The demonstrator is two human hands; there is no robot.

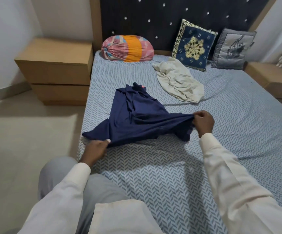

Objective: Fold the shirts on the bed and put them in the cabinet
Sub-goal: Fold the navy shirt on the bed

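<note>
Head view: navy blue cotton shirt (142,119) is stretched crosswise, hem pinched by left hand (95,149) and right hand (203,122), collar lying away.

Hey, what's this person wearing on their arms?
Both arms are in long cream sleeves of plain, loose cloth. The left sleeve and the right sleeve each end in a simple cuff at the wrist. No gloves or watch show.

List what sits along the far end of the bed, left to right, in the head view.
left bedside unit → pink and orange bolster → blue embroidered cushion → grey cushion → right bedside unit
</note>
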